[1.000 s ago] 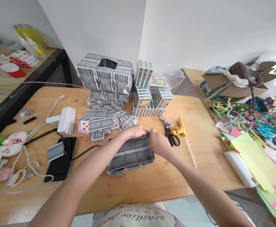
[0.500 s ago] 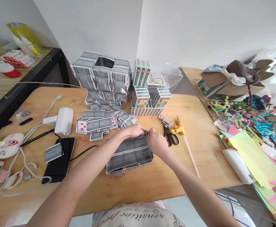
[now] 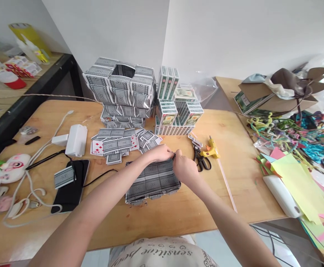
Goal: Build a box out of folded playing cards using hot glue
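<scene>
A shallow tray of patterned playing cards (image 3: 151, 181) lies on the wooden table in front of me. At its far right corner my left hand (image 3: 162, 152) and my right hand (image 3: 182, 165) meet, both with fingers closed on the card edge there. The exact grip is partly hidden. Loose cards (image 3: 117, 144), some face up, lie beyond the tray. Behind them stands a larger structure of joined cards (image 3: 123, 89) with a square opening on top. Green-and-white card boxes (image 3: 169, 115) are stacked to its right.
Black scissors (image 3: 201, 161) and a yellow glue gun (image 3: 212, 149) lie right of the tray. A phone (image 3: 71, 189), white cables and an adapter (image 3: 76, 140) are at left. Coloured paper (image 3: 292, 181) and an open carton (image 3: 262, 96) sit at right.
The view has shifted slightly. My hands remain at the same tray corner, and the bit of card between their fingertips shows less than before.
</scene>
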The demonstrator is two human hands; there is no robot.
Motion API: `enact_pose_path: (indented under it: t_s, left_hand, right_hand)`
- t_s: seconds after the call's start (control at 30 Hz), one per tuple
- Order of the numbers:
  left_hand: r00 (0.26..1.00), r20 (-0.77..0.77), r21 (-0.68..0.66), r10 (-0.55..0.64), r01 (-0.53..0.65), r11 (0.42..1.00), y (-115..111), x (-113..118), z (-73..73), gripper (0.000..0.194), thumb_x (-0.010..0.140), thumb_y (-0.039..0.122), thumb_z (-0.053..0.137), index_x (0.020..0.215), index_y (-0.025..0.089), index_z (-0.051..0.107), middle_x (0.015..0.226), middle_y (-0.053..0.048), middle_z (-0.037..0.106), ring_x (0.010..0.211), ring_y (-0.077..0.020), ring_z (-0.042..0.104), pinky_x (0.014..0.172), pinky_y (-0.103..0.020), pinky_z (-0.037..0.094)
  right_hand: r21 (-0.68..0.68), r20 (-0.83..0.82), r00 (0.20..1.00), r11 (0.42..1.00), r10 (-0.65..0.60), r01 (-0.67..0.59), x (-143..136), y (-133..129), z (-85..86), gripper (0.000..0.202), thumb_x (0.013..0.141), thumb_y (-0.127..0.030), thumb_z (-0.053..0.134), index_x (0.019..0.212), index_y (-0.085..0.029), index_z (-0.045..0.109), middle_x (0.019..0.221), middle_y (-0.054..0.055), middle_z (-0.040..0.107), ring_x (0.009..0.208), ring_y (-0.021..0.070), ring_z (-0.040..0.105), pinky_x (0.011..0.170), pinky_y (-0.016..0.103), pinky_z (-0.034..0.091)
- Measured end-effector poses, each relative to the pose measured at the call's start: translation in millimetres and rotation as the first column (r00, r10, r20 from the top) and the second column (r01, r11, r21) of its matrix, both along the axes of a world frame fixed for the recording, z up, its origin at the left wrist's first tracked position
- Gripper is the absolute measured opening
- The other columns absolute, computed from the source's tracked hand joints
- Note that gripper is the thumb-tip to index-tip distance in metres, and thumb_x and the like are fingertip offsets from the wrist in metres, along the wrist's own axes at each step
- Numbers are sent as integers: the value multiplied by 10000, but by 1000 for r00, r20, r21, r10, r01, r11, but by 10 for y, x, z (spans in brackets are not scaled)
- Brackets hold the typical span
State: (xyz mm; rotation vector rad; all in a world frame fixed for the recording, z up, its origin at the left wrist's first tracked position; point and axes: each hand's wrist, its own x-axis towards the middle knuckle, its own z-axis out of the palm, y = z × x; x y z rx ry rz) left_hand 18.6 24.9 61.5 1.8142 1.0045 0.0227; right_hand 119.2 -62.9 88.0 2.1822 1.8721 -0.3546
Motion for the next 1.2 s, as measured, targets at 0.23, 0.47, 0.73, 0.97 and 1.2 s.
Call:
enact_pose_path:
  t_s: [0.23, 0.47, 0.73, 0.97, 1.2]
  left_hand:
    - [999, -31, 100, 4, -1, 995, -37, 58, -5, 352, 698, 335, 449, 407, 169, 340, 431, 32, 263, 481, -95, 291, 493, -263, 203]
    - [997, -61, 141, -47, 55, 989, -36, 11, -45, 315, 703, 349, 444, 450, 162, 427, 450, 8, 409, 473, -109, 354, 485, -261, 222]
    - [995, -98, 152, -32, 47, 987, -53, 92, 29, 294, 721, 270, 426, 461, 150, 491, 476, -44, 501, 512, -141, 409, 530, -272, 280]
    - [993, -47, 76, -108, 112, 991, 26, 21, 26, 212, 677, 198, 430, 522, 129, 557, 508, 1, 515, 517, -113, 405, 504, -232, 295]
    - [982, -62, 83, -178, 183, 980, 33, 6, -2, 231, 685, 202, 415, 650, 112, 625, 682, -44, 651, 575, -131, 482, 539, -234, 344]
  right_hand:
    - [-2, 21, 997, 998, -69, 69, -75, 2, 15, 185, 891, -204, 258, 975, -141, 410, 756, 130, 638, 693, 243, 647, 584, 290, 428]
    - [-30, -50, 999, 1000, 5, -7, 24, 29, 33, 161, 892, -224, 275, 965, -142, 393, 782, 134, 633, 719, 248, 644, 591, 294, 433]
    - [-60, -24, 1000, 998, 19, -21, 1, 14, 68, 160, 860, -163, 300, 993, -132, 383, 782, 134, 628, 714, 248, 644, 585, 295, 433]
    - [-82, 7, 999, 996, 48, -48, -8, 28, 107, 164, 854, -136, 289, 988, -140, 383, 780, 128, 628, 719, 238, 647, 583, 291, 433]
    - [-70, -8, 997, 994, 81, -81, 18, 53, 132, 173, 822, -116, 328, 981, -127, 395, 785, 131, 628, 717, 251, 646, 584, 299, 446]
